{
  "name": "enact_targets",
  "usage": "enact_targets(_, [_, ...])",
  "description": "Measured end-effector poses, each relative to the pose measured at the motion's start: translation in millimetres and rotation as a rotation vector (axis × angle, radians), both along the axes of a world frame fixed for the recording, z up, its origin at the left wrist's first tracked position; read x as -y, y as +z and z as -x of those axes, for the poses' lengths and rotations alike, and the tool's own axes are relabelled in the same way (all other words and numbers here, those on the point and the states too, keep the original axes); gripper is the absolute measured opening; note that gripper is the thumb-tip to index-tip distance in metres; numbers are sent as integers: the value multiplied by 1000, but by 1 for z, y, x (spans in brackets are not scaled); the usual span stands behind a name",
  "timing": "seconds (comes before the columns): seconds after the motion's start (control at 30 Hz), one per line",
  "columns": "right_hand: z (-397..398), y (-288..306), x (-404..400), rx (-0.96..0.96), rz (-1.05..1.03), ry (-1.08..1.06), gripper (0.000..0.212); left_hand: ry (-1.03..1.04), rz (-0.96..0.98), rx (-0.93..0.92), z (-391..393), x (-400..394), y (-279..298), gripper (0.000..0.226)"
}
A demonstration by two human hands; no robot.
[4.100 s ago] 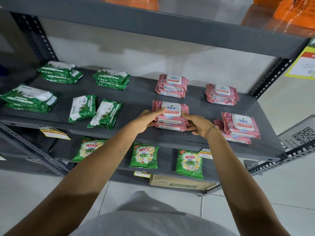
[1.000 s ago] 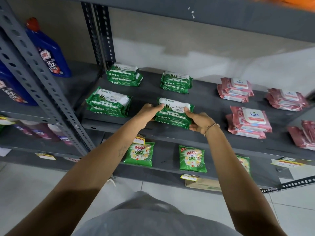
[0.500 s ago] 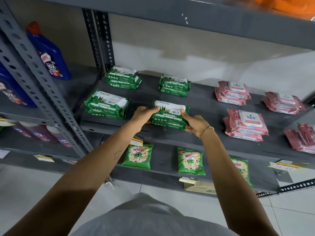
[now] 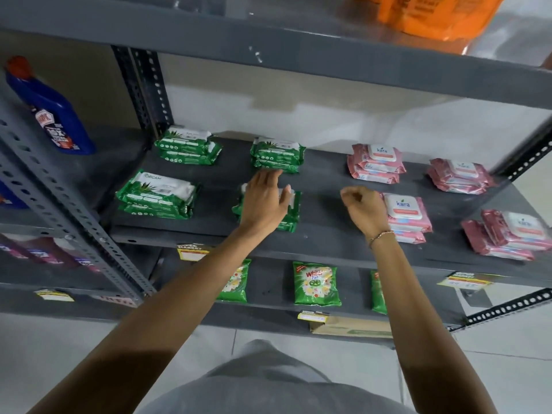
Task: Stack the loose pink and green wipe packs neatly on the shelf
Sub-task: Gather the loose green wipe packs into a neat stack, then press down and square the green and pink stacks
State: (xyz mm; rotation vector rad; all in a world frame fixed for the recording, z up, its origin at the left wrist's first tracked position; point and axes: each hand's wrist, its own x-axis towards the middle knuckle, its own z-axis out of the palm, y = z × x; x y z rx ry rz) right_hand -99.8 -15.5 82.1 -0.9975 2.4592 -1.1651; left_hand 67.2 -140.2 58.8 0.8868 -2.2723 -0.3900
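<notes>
Neither grip holds anything: my left grip (image 4: 264, 201) is spread flat over the front stack of green plastic wipe packs (image 4: 294, 215) on the grey metal shelf (image 4: 325, 234), and my right grip (image 4: 363, 209) is curled up empty just beside the front stack of pink wipe packs (image 4: 406, 215).

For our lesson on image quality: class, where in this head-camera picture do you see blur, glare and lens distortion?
Head view: the pink wipe packs at far right smear with motion blur, while the front-left green Origami wipe pack reads sharp; glare washes the glossy grey top shelf beside the orange plastic bag; the wide lens bows the shelf edges.
</notes>
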Motion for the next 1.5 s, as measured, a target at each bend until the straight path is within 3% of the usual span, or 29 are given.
enact_targets(0.13, [47,11,-36,-322,-27,-76,19,93,3,224,16,0,-11,52])
enact_targets(0.2, [69,8,-53,-346,-70,-43,21,128,-6,307,19,1,-20,54])
enact_targets(0.3, [90,3,-67,-319,-185,40,40,151,48,385,23,-4,-26,54])
enact_targets(0.4, [113,6,-67,-298,-233,26,51,110,144,257,35,-19,-19,49])
enact_targets(0.47, [134,11,-66,-152,-177,-94,47,-18,94,106,56,-38,-9,44])
enact_targets(0.53, [155,13,-73,133,-104,-206,42,-120,-177,10,85,-61,-1,39])
enact_targets(0.63, [164,7,-95,752,-145,-174,56,-180,-902,70,126,-89,7,45])
enact_targets(0.7, [169,-3,-104,832,-248,-105,66,-192,-1264,38,148,-102,6,59])
enact_targets(0.77, [173,-13,-108,834,-254,-86,72,-180,-1339,-11,163,-106,-2,58])
enact_targets(1.0, [178,-27,-113,883,-205,-111,67,-112,-1229,-29,173,-107,-18,32])
enact_targets(1.13, [176,-26,-115,844,-227,-113,61,-92,-1129,91,171,-112,-15,45])
enact_targets(1.23, [174,-16,-112,548,-278,-116,59,-79,-711,321,160,-111,-4,73])
enact_targets(1.37, [154,7,-92,-69,-170,-120,48,-58,-162,138,121,-72,14,49])
enact_targets(1.43, [129,9,-76,-311,-20,-36,41,101,12,114,88,-40,13,39])
enact_targets(1.5, [105,-5,-61,-503,-102,73,45,216,75,135,54,-16,2,39])
